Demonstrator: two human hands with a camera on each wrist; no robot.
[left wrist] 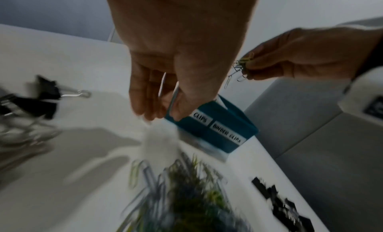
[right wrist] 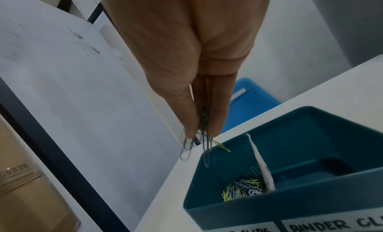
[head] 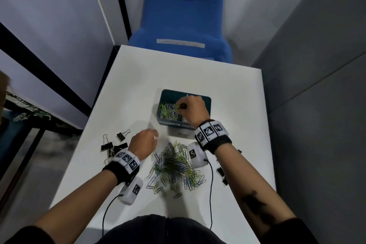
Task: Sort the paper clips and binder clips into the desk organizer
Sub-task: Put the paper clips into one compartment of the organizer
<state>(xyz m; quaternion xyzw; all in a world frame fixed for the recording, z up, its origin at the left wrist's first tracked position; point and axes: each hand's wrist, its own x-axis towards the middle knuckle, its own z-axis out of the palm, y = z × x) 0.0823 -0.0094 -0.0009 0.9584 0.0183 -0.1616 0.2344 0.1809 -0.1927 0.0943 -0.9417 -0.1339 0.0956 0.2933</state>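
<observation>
The teal desk organizer [head: 206,101] carries 2 white strip labels on its near wall: the right one [left wrist: 228,134] reads "BINDER CLIPS", the left one [left wrist: 200,118] shows only "CLIPS" past the fingers. It is a smooth plastic box with rounded corners, split by a thin white divider [right wrist: 260,163] into 2 compartments. The left compartment holds a tangle of yellow-green, white and pale blue wire paper clips [head: 168,112]; the right compartment shows only its bare stepped floor.

The right hand [head: 195,108] hangs above the left compartment, fingers pointing down and pressed together, its grip pinching a small bunch of paper clips [right wrist: 204,140] at the fingertips, several loops dangling below.

The left hand [head: 143,141] hovers over the white tabletop [head: 138,89] just in front of the organizer, fingers curled inward; a thin wire clip [left wrist: 173,98] sits between thumb and fingers, so its grip looks closed on it, though that view is blurred.

A loose heap of coloured paper clips [head: 175,164] lies on the tabletop between the 2 forearms. Black binder clips with silver wire handles [head: 113,143] lie in a cluster to the left of the left wrist; a few more [head: 221,172] lie beside the right forearm near the tabletop's right edge.

Both wrists wear black bands with square black-and-white marker tiles [head: 209,131]. A blue padded chair [head: 184,16] stands beyond the tabletop's far edge.
</observation>
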